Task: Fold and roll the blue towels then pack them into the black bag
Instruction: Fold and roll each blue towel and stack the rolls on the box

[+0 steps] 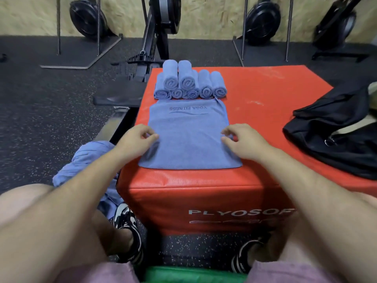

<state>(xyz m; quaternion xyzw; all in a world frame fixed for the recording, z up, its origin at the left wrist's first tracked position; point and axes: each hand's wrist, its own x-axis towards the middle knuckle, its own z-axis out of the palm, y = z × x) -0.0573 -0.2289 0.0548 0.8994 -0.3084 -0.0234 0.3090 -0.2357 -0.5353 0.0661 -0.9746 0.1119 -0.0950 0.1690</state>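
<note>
I see the flat blue towel (189,137) centre frame on the red plyo box (255,94), its long axis running up the frame and its printed end pointing at the 7 rolled towels (189,82). The left hand (140,137) and right hand (242,139) each pinch a side edge with curled fingers (150,130). If 1 hand leads, I judge the roll skews, or it bumps the stack's top 2.

Blue towels (189,137), red box (255,103), black bag (336,135).
</note>
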